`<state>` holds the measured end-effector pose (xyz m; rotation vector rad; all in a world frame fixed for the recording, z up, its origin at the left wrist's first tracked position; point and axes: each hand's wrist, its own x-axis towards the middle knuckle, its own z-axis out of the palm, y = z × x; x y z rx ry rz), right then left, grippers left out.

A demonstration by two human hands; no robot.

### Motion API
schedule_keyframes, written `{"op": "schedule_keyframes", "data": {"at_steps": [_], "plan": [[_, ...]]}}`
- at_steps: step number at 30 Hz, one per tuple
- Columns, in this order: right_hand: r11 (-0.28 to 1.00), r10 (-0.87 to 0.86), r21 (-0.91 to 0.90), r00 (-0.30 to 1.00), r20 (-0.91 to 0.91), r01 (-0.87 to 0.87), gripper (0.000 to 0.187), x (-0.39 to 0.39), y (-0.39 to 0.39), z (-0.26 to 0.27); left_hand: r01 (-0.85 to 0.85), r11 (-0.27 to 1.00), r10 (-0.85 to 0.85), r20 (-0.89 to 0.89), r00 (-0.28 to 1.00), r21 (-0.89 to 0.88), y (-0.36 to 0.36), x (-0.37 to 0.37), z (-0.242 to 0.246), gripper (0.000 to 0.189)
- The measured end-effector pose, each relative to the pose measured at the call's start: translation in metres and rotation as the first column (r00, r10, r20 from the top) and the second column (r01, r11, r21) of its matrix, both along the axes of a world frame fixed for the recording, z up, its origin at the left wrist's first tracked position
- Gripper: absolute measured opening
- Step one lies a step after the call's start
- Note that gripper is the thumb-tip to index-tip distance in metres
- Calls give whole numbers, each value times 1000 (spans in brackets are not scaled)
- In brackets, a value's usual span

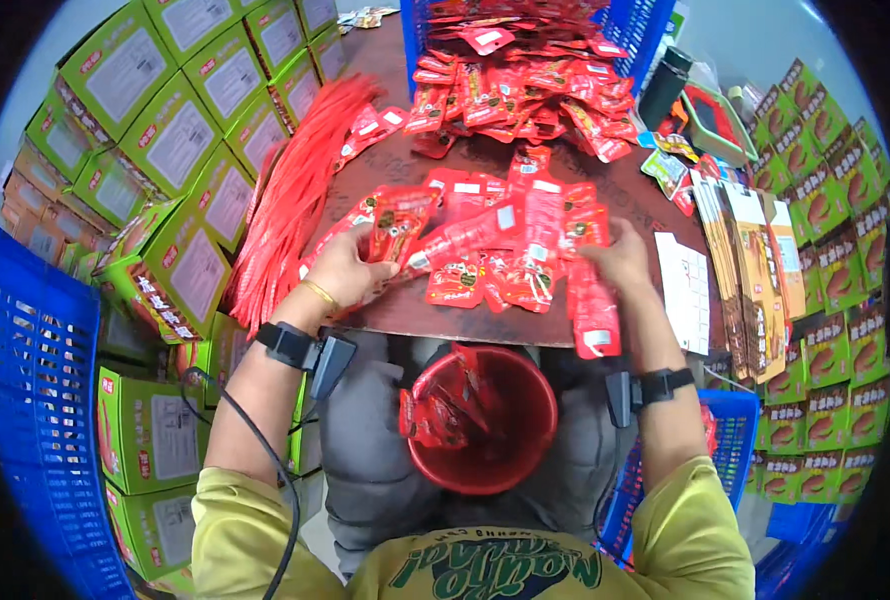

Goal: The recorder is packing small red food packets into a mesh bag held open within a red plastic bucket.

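Observation:
My left hand (351, 266) pinches a red printed snack pouch (403, 221) between thumb and fingers, tilted above the table. My right hand (621, 259) has its thumb and fingers on a red pouch (586, 226) at the right side of a loose pile of pouches (538, 225). Whether it grips that pouch is blurred. Below that hand, another pouch (597, 319) extends over the table's front edge. A red plastic bucket (523, 465) stands between my legs, with several red pouches (445, 416) inside, some at its left rim.
A blue crate (643, 49) spills red pouches (505, 97) onto the dark red table (385, 165). Red plastic strips (295, 202) lie left, beside stacked green cartons (178, 139). Flattened cardboard boxes (752, 277) and a white sheet (681, 289) lie right. Another blue crate (737, 427) sits lower right.

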<state>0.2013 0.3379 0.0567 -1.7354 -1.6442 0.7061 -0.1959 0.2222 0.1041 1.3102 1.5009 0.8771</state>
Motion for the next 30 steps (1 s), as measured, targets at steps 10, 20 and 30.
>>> {"op": "schedule_keyframes", "data": {"at_steps": [10, 20, 30], "plan": [[958, 6, 273, 956, 294, -90, 64, -8, 20, 8, -212, 940, 276, 225, 935, -269, 17, -21, -45, 38], [929, 354, -328, 667, 656, -170, 113, -110, -8, 56, -74, 994, 113, -707, 698, 86, 14, 44, -38, 69], [921, 225, 240, 922, 317, -307, 72, -94, -40, 50, -322, 947, 323, 60, 945, -13, -36, 81, 15, 25]]}}
